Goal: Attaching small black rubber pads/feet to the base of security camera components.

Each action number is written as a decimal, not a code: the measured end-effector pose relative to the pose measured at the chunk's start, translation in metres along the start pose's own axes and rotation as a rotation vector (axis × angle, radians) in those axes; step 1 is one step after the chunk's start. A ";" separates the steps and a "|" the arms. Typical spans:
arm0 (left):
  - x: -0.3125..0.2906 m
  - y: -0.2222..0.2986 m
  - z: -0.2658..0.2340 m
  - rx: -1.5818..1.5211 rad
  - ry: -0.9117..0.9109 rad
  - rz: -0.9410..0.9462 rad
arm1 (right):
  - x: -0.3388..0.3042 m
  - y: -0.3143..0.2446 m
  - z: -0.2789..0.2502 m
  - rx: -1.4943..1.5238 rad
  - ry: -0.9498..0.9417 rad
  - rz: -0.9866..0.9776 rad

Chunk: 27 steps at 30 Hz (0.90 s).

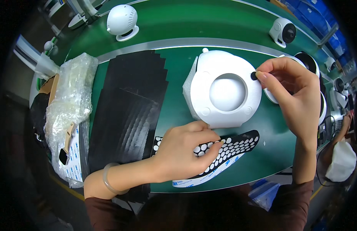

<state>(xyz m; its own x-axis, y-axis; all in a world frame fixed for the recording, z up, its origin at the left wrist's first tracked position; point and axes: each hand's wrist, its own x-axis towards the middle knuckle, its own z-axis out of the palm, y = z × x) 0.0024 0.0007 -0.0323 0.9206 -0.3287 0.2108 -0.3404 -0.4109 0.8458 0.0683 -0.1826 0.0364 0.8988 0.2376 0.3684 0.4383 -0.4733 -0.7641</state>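
A white rounded camera housing (199,88) lies on the green bench, its flat ring base turned up. Small round recesses mark the ring. At its right edge my right hand (294,84) pinches a small round black pad (254,76) between thumb and forefinger, against or just over the ring. Below the housing, my left hand (186,148) is closed on a black sheet with rows of white dots (240,145); its knuckles come close to the housing's lower edge. A white backing sheet with blue print (194,181) shows under the dotted sheet.
Left of the housing lies a stack of black sheets (128,104), beside clear plastic wrap (72,88). White cameras stand behind, at left (122,21) and right (280,31). More white housings (307,61) sit partly behind my right hand. Another person's hand (346,121) shows far right.
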 end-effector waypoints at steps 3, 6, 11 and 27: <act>0.000 0.001 0.002 0.001 0.014 0.015 | -0.002 -0.007 -0.002 -0.116 0.012 -0.030; 0.000 0.001 0.007 -0.011 0.027 0.036 | -0.005 -0.010 -0.002 -0.330 0.069 -0.173; 0.002 0.001 0.012 -0.028 0.008 0.046 | -0.001 -0.009 -0.007 -0.318 0.020 -0.130; 0.005 -0.002 0.018 -0.058 -0.017 0.092 | -0.024 0.013 -0.007 -0.773 0.150 -0.880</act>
<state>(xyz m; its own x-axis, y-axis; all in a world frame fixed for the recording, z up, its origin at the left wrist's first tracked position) 0.0044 -0.0152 -0.0420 0.8823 -0.3776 0.2809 -0.4112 -0.3285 0.8503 0.0527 -0.2006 0.0218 0.2543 0.6609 0.7061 0.7490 -0.5964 0.2885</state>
